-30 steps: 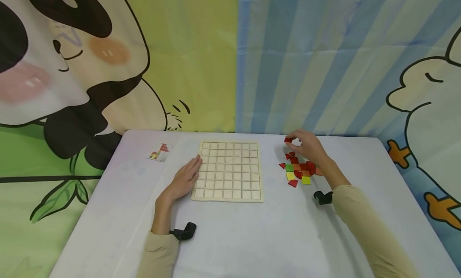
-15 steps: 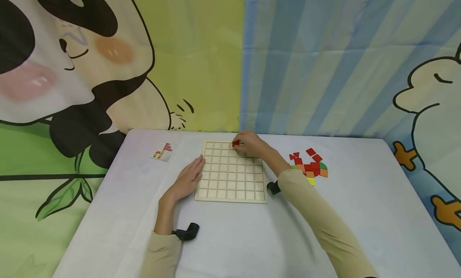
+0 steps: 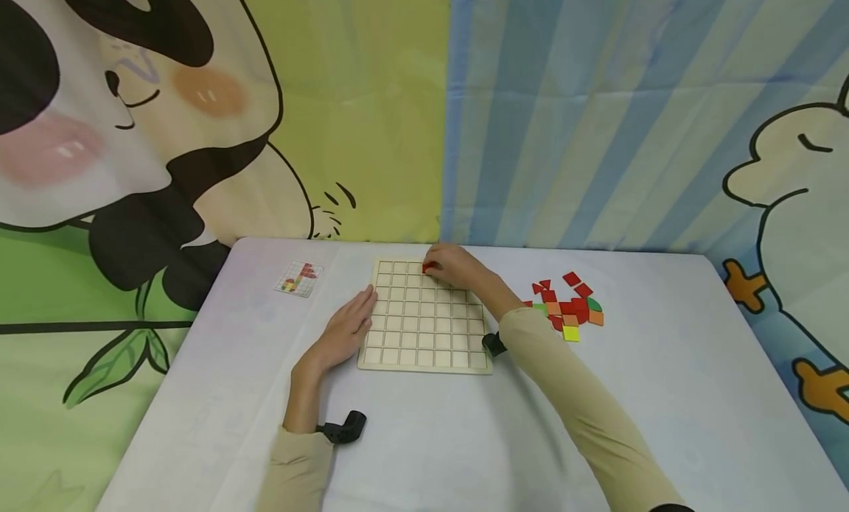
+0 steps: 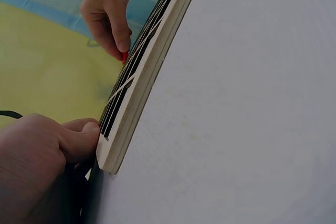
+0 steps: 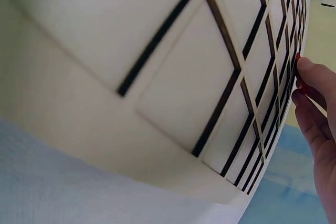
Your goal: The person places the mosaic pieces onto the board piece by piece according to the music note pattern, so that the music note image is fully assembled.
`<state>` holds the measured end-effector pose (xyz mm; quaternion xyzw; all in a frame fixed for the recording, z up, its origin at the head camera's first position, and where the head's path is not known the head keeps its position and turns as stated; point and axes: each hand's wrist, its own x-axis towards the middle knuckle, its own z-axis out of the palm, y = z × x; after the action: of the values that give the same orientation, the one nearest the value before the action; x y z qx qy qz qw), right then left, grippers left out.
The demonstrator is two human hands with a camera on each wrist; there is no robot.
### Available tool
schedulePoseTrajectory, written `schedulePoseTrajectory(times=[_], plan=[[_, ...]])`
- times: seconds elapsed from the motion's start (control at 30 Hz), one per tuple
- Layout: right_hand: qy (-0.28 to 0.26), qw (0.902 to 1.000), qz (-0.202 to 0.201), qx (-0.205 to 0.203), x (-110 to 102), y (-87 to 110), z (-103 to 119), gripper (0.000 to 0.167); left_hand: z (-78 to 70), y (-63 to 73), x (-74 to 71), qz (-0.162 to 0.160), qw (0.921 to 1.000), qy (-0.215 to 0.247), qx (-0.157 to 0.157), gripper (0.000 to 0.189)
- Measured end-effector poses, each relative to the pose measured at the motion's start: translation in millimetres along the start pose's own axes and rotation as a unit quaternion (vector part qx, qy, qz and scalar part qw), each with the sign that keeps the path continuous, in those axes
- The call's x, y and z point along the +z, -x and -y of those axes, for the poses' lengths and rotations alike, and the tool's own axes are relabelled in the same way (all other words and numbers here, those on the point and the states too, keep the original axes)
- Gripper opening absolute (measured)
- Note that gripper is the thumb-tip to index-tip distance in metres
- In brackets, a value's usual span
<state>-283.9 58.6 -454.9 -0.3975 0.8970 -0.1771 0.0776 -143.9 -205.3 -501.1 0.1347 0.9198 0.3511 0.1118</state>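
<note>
A pale wooden grid board (image 3: 424,335) with rows of square cells lies flat on the white table. My left hand (image 3: 343,328) rests along its left edge, fingers fairly straight, thumb against the rim in the left wrist view. Over the board's far edge, near its top middle, my right hand (image 3: 452,266) pinches a small red tile (image 3: 428,267) between thumb and fingertips. The right wrist view shows the red tile (image 5: 298,57) right at the grid, mostly covered by the fingers.
To the board's right lies a loose group of red, orange, green and yellow tiles (image 3: 570,334). A small card (image 3: 300,279) printed with a coloured grid pattern lies at the back left. A patterned cloth backdrop (image 3: 371,114) hangs behind the table.
My right hand has travelled left from the tile group to the board's far edge with the red tile, then shifted slightly further left. My left hand has stayed on the board's edge.
</note>
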Motion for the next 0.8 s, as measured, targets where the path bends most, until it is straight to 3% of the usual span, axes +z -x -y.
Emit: schedulePoseTrajectory(times=[0.27, 0.47, 0.6, 0.8], plan=[[0.023, 0.9997, 0.005, 0.011, 3, -7.5, 4, 0.016, -1.2, 2.4, -1.1, -0.010, 0.9998, -0.005, 0.015, 0.058], [0.077, 0.9954, 0.037, 0.043, -15, -0.8, 14, 0.019, -3.2, -2.7, -1.2, -0.008, 0.9999, -0.006, 0.011, 0.058], [0.066, 0.9976, 0.004, 0.019, -31, 33.3, 24, 0.030, -3.3, -3.0, -0.7, -0.008, 0.9998, -0.005, 0.017, 0.058], [0.074, 0.9971, -0.020, -0.007, -39, 118.3, 35, 0.045, -0.4, -0.9, 0.5, -0.013, 0.9995, -0.013, 0.025, 0.057]])
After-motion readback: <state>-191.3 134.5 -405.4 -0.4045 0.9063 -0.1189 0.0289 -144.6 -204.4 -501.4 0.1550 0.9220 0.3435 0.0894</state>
